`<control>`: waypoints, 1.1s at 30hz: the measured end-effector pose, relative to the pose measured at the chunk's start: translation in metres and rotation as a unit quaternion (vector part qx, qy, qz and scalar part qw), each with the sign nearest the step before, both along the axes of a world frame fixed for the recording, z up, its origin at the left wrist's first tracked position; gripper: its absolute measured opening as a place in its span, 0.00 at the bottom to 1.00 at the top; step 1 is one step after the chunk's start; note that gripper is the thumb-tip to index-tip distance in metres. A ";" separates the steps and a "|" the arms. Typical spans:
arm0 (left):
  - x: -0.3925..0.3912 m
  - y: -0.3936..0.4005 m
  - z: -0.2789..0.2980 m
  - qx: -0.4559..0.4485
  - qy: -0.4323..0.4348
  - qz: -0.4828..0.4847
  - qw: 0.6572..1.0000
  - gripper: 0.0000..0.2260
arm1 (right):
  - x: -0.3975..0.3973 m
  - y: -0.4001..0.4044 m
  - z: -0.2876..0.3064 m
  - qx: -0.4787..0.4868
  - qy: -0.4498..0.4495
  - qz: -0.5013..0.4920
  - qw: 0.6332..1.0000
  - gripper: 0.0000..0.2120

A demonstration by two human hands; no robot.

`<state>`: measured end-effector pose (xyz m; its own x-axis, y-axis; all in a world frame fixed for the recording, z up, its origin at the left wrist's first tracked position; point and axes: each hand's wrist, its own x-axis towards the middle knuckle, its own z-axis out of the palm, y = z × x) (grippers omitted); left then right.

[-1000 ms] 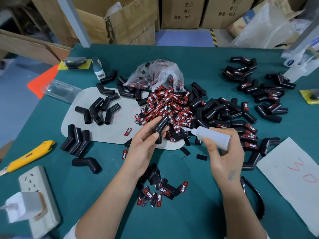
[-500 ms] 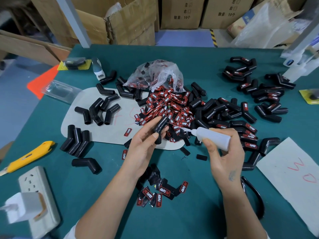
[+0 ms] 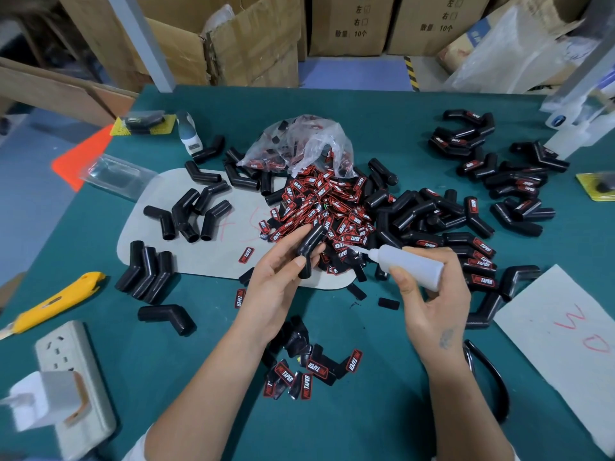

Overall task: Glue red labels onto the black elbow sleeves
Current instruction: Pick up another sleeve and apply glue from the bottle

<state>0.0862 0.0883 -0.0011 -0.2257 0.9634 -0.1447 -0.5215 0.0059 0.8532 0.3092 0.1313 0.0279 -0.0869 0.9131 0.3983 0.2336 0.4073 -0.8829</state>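
Observation:
My left hand [image 3: 278, 281] holds a black elbow sleeve [image 3: 307, 249] between thumb and fingers, just above the label pile. My right hand [image 3: 432, 301] grips a white glue bottle [image 3: 404, 265], its thin nozzle pointing left toward the sleeve, a short gap apart. A heap of red labels [image 3: 319, 207] spills from a clear plastic bag [image 3: 299, 144] at the table's middle. Bare black sleeves [image 3: 189, 211] lie on the left. Sleeves with labels on them [image 3: 479, 257] lie to the right, and more of them [image 3: 506, 174] at the far right.
A grey mat [image 3: 199, 257] lies under the left sleeves. A yellow utility knife [image 3: 53, 302] and a power strip [image 3: 73, 387] sit at the front left. Loose labels [image 3: 309, 374] lie between my arms. A white sheet [image 3: 565, 341] is at the right; cardboard boxes [image 3: 233, 44] stand behind the table.

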 end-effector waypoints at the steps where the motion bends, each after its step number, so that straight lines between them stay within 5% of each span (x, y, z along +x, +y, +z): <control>1: 0.000 0.000 0.000 -0.001 -0.001 0.000 1.000 0.22 | 0.000 0.000 0.000 -0.002 0.000 0.003 1.000 0.10; 33: -0.003 0.001 -0.008 0.016 -0.013 -0.007 1.000 0.21 | 0.000 0.000 0.002 0.016 -0.002 0.005 1.000 0.11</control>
